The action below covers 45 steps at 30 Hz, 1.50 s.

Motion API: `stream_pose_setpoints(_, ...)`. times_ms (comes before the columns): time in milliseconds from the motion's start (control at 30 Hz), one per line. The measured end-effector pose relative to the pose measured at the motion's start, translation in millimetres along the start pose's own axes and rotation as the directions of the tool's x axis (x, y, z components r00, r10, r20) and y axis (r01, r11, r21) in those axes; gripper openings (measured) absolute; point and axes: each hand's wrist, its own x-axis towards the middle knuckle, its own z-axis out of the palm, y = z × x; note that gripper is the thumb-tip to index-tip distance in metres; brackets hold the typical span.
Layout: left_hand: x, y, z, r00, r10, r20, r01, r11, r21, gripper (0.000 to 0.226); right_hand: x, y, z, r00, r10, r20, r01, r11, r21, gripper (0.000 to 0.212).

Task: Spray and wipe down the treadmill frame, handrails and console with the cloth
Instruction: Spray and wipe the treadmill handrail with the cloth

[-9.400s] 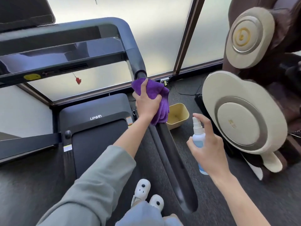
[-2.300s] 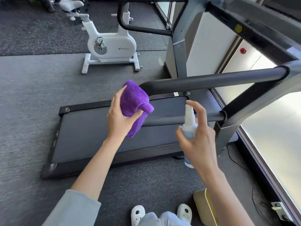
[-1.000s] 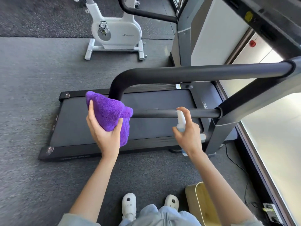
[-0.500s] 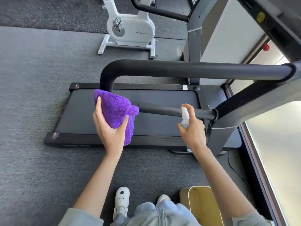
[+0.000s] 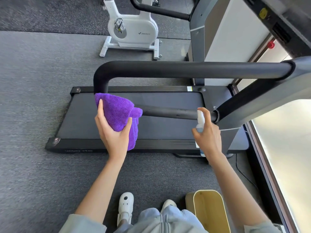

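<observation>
A black padded handrail (image 5: 185,68) runs across the view and bends down at its left end. My left hand (image 5: 114,137) grips a purple cloth (image 5: 116,110) wrapped around that bend's lower part, where it meets the lower bar (image 5: 170,113). My right hand (image 5: 208,133) holds a small white spray bottle (image 5: 200,121) upright, its nozzle close to the lower bar's right end near the grey upright (image 5: 262,101). The treadmill deck (image 5: 151,130) lies on the floor beneath.
A yellow bin (image 5: 210,211) stands by my right foot. A white exercise bike (image 5: 133,29) sits beyond the treadmill. A frosted window (image 5: 289,148) runs along the right, with a cable (image 5: 244,174) on the grey carpet.
I have gone from the treadmill's other handrail to this side. Over the last second the cloth has slid along the rail's bend, and the bottle stays aimed at the lower bar.
</observation>
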Motion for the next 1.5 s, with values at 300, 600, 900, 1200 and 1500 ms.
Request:
stream_pose_setpoints(300,-14,14,1,0.994,0.009,0.112,-0.019,0.996,0.085,0.083,2,18,-12,0.998,0.059,-0.032,-0.055,0.993,0.109,0.062)
stream_pose_setpoints(600,49,12,26,0.880,0.205,0.428,-0.427,0.736,0.526,0.084,6,14,-22,1.000,-0.010,-0.001,0.010,0.991,0.130,0.065)
stream_pose_setpoints(900,84,3,54,0.645,-0.084,0.760,-0.690,0.364,0.626,0.102,9,8,-18,0.999,-0.051,-0.008,0.051,0.981,0.185,0.065)
stream_pose_setpoints(1200,46,26,108,0.730,-0.134,0.670,-0.576,0.408,0.709,0.077,16,2,-11,0.999,-0.051,-0.012,0.053,0.975,0.217,0.066)
stream_pose_setpoints(1500,71,8,80,0.622,-0.108,0.776,-0.628,0.523,0.576,0.067,20,2,-14,0.990,-0.136,0.021,0.128,0.966,0.223,0.060)
